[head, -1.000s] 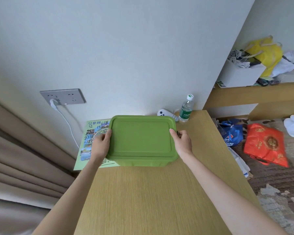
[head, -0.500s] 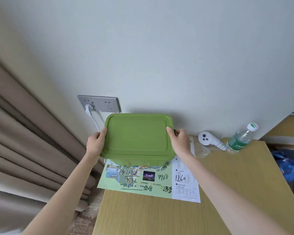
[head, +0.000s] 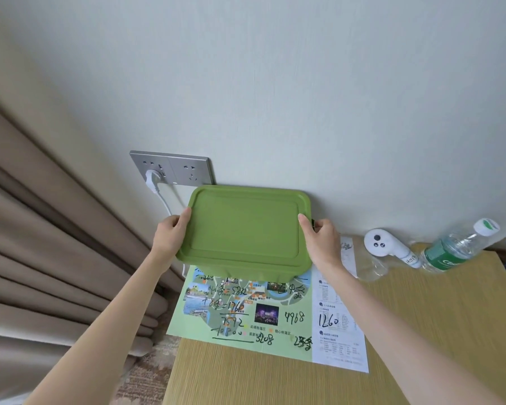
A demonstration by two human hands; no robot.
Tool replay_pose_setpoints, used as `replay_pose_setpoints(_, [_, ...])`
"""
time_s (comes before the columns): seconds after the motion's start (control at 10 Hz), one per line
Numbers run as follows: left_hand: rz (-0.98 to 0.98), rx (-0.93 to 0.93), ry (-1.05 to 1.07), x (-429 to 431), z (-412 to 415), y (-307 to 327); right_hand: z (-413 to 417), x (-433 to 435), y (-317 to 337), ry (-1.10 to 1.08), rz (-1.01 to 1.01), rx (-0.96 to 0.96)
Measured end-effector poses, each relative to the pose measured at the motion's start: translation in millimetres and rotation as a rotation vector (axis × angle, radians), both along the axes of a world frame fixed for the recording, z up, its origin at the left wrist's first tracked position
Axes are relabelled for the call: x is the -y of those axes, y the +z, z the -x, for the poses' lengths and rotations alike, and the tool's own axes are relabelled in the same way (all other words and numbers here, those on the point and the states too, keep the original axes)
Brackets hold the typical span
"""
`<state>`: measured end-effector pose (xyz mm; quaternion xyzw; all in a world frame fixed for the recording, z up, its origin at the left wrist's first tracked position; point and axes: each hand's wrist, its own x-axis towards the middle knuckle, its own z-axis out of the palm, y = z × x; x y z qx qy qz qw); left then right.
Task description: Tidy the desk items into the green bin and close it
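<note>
Bin farther back, nearer wall socket

The bin is held between the left grip and the right grip, one at each short side, over the far end of a map sheet laid on the surface; whether its base touches the sheet cannot be told. A socket plate is set in the wall behind and left of the bin, with a curtain further left. A controller and a bottle are placed to the right, near the wall.
</note>
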<state>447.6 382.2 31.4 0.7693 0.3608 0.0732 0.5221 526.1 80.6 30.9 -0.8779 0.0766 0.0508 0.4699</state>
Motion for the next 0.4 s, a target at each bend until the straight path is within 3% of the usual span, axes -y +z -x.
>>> replay_pose_setpoints(0.4, [-0.077, -0.083, -0.04, 11, 0, 33, 8, -4, 36, 0.112, 0.213, -0.088])
